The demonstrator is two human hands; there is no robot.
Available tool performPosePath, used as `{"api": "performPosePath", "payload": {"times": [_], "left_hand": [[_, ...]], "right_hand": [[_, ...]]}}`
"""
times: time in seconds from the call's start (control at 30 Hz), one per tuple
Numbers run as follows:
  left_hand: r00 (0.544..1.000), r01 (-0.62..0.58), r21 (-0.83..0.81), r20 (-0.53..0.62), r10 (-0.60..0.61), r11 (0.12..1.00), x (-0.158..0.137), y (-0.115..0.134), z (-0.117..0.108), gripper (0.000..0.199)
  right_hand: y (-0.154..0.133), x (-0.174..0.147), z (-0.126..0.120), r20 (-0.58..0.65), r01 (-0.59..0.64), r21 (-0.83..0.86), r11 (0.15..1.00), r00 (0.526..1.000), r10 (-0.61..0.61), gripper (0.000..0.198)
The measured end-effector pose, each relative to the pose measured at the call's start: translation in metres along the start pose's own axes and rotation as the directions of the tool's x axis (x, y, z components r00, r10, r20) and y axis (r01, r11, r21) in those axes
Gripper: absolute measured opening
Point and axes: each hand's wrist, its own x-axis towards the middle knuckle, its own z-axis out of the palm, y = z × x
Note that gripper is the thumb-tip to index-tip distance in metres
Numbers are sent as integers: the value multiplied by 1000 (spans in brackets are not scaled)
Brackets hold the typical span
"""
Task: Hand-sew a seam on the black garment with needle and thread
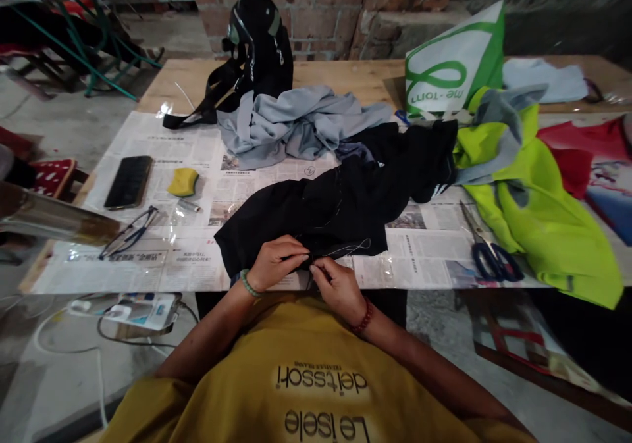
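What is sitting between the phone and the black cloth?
Between the phone and the black cloth, the head view shows a yellow sponge and a small silvery cylinder, both lying on newspaper.

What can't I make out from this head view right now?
All in the head view:
- What exactly the left hand and right hand have at their fingertips: too small, partly covered by the fingers.
- Underside of the black cloth: hidden by its own folds.
- Inside of the green-and-white bag: hidden by its front.
- Far end of the brownish cylinder: cut off by the left edge.
- Small print on the newspaper: blurred, too small.
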Motion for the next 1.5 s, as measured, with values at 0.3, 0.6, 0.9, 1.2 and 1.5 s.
{"api": "performPosePath", "payload": {"times": [0.3,0.6,0.9,1.2,1.5], "left_hand": [[995,-60,-12,76,60,998,-1,0,2,10],[999,-42,-1,35,42,999,1,0,0,11],[961,-265,247,-10,275,932,-3,5,3,11],[954,-284,316,4,299,905,-6,5,4,10],[981,-190,277,20,192,942,-6,4,6,10]], "right_hand": [[0,7,-1,-22,-29,16,999,999,30,20],[-5,10,-23,-203,40,-16,999,978,-42,17],[-10,51,-42,35,193,-406,893,980,-196,32],[-7,41,-38,122,54,-34,998,991,-49,13],[-8,38,-28,13,-11,75,997,1000,10,12]]}}
